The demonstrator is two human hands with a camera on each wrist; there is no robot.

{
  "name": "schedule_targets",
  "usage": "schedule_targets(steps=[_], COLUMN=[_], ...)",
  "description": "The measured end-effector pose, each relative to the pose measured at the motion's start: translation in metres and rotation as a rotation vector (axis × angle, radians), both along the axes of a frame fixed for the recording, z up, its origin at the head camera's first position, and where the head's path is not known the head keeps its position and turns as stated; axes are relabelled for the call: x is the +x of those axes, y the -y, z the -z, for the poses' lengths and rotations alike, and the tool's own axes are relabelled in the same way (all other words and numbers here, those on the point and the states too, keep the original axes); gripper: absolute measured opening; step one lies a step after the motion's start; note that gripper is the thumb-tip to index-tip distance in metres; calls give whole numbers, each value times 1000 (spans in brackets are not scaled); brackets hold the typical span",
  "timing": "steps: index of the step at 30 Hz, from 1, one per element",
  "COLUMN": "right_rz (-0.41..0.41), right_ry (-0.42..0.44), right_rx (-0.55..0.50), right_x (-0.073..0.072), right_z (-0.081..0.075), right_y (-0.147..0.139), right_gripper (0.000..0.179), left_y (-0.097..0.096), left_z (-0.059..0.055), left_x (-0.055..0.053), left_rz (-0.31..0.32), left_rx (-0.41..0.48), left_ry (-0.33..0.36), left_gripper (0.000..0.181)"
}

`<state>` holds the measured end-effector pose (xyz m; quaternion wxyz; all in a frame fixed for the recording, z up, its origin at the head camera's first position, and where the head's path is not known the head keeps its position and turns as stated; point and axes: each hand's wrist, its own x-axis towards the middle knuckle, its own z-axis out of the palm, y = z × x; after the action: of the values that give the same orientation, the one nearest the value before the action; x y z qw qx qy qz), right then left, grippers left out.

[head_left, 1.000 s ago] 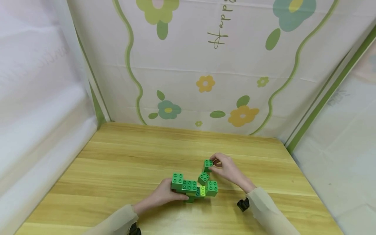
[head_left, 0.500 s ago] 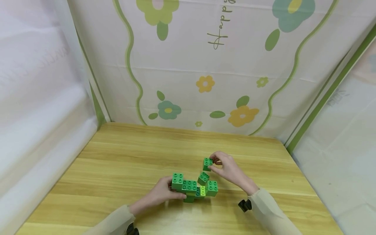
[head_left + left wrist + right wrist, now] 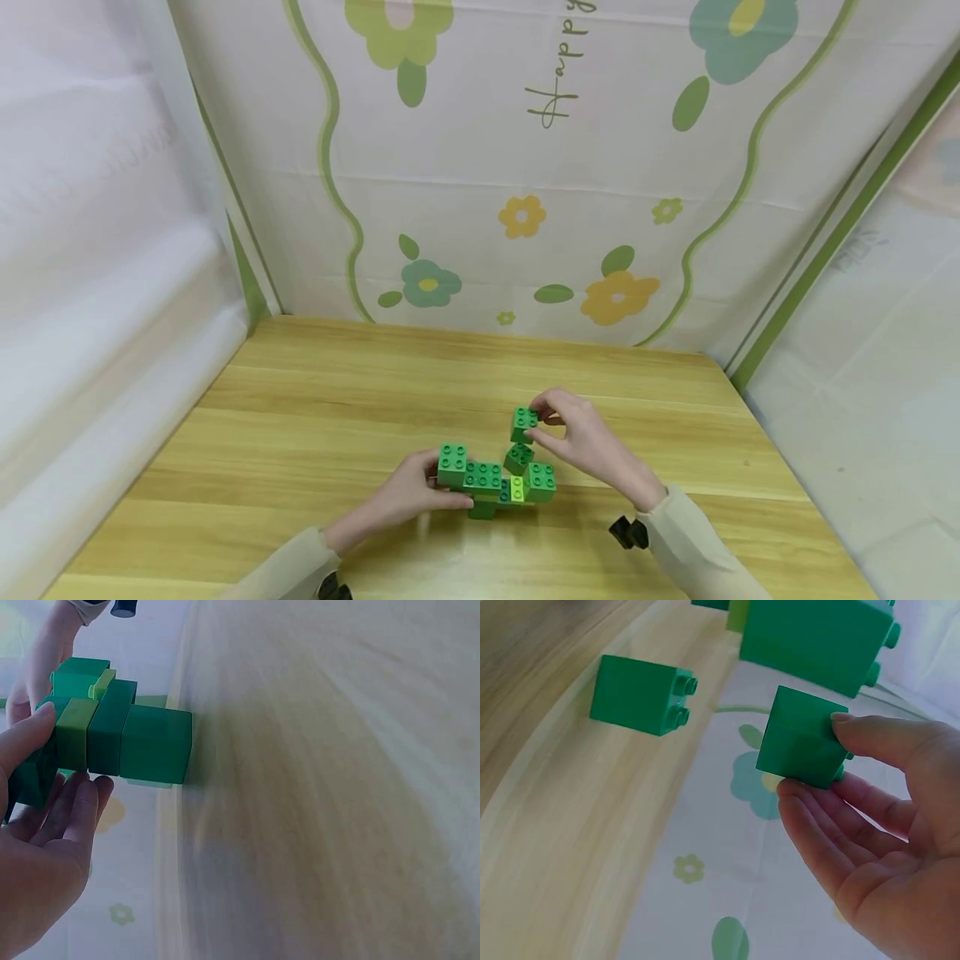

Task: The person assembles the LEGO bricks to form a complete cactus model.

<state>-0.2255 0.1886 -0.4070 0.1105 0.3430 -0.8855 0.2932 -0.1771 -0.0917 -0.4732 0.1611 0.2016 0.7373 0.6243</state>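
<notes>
My left hand (image 3: pixel 408 493) grips the left end of a built-up model of toy building bricks (image 3: pixel 483 477), mostly green with lime pieces. In the left wrist view, the thumb lies on one side of the model's bricks (image 3: pixel 105 735) and the fingers on the other. Between the thumb and fingers of my right hand (image 3: pixel 588 437) is a green 2x2 building brick (image 3: pixel 799 739), studs towards the palm in the right wrist view. It is held above the table beyond the model. Another green 2x2 brick (image 3: pixel 519 460) rests turned at an angle on the table, just behind the model.
The wooden table (image 3: pixel 337 400) is bordered at the back by a white cloth (image 3: pixel 450 150) printed with flowers. White cloth walls (image 3: pixel 112 250) stand at both sides. Black devices (image 3: pixel 628 533) are strapped at the wrists.
My right hand has shifted slightly left with its brick, which now overlaps the loose brick's back edge in the head view. The left hand's thumb has drawn back a little along the model.
</notes>
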Motion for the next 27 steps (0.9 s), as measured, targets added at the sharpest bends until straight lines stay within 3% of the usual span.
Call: schedule_targets(steps=[7,16,27], right_rz=[-44,-120,-152], right_ry=[-45,-73,-66], right_rx=[4,-19,-9], right_x=[9,17,27], right_z=[-8,-15,-20], right_y=[6,12,19], right_gripper=[24,24,25], left_y=[0,1,2], left_z=[-1,0,0], left_x=[0,0,0], left_rz=[-13,-22,-23], left_rx=[37,38,30], left_ry=[27,13,4], left_gripper=[57,56,57])
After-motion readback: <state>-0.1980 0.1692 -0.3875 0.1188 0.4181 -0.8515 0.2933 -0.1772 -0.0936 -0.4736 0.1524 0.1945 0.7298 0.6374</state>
